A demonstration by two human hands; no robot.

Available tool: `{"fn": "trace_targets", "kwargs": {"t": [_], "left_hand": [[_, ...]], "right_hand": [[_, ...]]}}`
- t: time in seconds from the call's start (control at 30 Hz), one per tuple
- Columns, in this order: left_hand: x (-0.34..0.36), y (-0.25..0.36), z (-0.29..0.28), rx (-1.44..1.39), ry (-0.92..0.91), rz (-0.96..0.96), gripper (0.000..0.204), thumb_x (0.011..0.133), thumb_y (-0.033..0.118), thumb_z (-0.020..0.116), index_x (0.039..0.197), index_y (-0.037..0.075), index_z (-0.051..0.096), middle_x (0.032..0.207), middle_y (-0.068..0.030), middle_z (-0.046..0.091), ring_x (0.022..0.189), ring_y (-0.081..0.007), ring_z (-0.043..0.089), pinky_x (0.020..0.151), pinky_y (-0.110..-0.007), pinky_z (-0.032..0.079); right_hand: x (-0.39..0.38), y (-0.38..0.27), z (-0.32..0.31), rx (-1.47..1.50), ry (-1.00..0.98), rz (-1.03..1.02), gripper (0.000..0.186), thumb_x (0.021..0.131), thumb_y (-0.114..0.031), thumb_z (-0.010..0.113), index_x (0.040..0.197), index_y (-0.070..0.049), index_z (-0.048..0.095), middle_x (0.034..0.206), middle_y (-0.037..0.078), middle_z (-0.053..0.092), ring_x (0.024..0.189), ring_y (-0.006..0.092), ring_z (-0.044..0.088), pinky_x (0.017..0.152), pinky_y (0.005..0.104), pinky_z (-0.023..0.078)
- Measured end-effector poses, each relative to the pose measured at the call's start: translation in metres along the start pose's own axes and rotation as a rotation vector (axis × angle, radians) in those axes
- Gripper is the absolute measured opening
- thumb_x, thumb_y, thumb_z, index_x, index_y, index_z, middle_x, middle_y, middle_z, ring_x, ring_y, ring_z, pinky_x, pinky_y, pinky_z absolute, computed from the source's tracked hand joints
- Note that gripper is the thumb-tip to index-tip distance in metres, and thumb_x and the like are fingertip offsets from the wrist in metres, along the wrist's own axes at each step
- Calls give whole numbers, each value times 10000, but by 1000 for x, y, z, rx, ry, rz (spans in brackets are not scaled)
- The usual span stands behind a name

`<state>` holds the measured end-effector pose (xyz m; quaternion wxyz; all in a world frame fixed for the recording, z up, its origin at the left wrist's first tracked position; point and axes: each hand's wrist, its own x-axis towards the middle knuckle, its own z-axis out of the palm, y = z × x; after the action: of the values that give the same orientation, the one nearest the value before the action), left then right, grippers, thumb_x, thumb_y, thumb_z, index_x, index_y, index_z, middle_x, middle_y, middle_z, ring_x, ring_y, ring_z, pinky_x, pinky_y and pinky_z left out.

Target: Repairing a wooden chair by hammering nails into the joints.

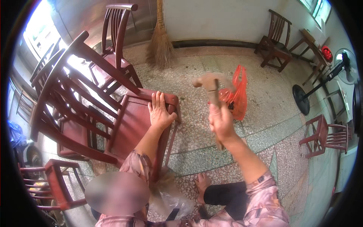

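Note:
My left hand lies on the corner of a dark red wooden chair, its fingers stretched out over the seat's edge and nothing held in them. The chair is tilted, its slatted back reaching toward the upper left. In my right hand is a claw hammer, gripped by its wooden handle. Its head is up, slightly blurred, to the right of the chair and apart from it. Behind the hammer, an orange-red plastic bag stands on the floor with dark contents showing.
More wooden chairs stand at the left, including a red chair behind mine. A straw broom leans at the wall. On the right are a small chair and a standing fan. Clear plastic lies by my feet.

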<state>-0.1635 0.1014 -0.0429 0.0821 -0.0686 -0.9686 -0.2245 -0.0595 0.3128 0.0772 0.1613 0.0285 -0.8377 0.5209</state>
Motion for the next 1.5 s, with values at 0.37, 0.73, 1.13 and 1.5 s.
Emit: {"fn": "trace_targets", "kwargs": {"t": [0.37,0.73,1.13,1.5], "left_hand": [[-97,-66,1,-348,-35,72,635,837,272,606,1400,58,405,1468,-176,380,1412,-343,271,1119,-546,172],[-289,-23,-124,-335,-171,-76,537,816,145,617,1330,49,495,1369,-170,498,1353,-315,378,1114,-413,286],[-309,-152,-163,-214,-721,-358,760,760,330,722,1392,23,431,1329,-191,538,1213,-305,525,1011,-369,409],[-166,-172,-238,-1736,365,-478,323,764,69,656,1072,8,579,899,-111,648,822,-229,643,810,-337,517]], "right_hand": [[-111,25,-64,817,92,557,326,992,-397,415,892,-86,417,588,48,460,389,137,429,361,257,362],[-79,7,-72,1112,113,697,378,950,-480,470,837,-125,408,580,29,433,406,162,422,393,323,371],[-63,-9,-24,1066,-19,793,227,934,-325,507,819,-141,440,576,-3,418,423,127,423,405,311,370],[-77,-25,28,954,-162,843,174,892,-213,551,818,-105,437,591,18,449,426,137,437,403,312,388]]}}
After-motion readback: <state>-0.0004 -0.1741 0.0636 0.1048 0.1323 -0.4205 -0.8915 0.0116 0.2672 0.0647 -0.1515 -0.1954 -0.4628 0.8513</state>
